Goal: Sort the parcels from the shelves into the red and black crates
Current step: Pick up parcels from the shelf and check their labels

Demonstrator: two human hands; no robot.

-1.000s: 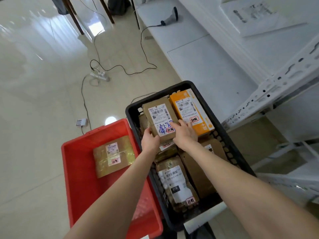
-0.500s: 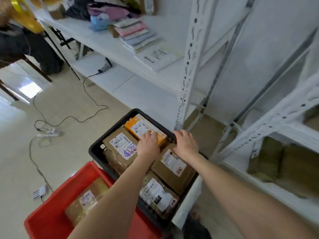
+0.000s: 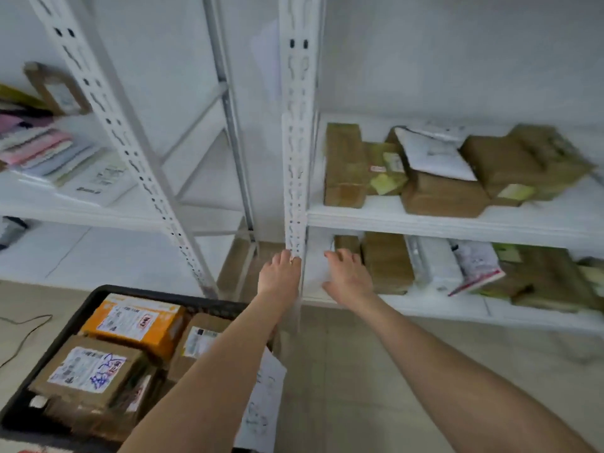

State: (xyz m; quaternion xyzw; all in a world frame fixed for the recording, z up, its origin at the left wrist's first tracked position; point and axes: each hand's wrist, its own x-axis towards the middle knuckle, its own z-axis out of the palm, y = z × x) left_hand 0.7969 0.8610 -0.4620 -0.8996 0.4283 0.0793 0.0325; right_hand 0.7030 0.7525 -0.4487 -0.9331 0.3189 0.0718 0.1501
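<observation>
Left hand [image 3: 279,273] and right hand [image 3: 346,277] have left the black crate [image 3: 98,294], empty, fingers spread, reaching for the next brown parcel [image 3: 387,261] on the lower shelf [image 3: 425,308].

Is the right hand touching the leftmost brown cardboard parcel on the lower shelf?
Cannot tell. In the head view the right hand overlaps the leftmost brown cardboard parcel at its fingertips, but blur hides contact or gap.

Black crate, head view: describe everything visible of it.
The black crate looks like plastic, with a perforated far wall, and sits bottom left, cut off by the frame edge. It is packed with an orange parcel and brown cardboard parcels, one scrawled in blue. The left forearm crosses above its right side; contact unclear.
</observation>
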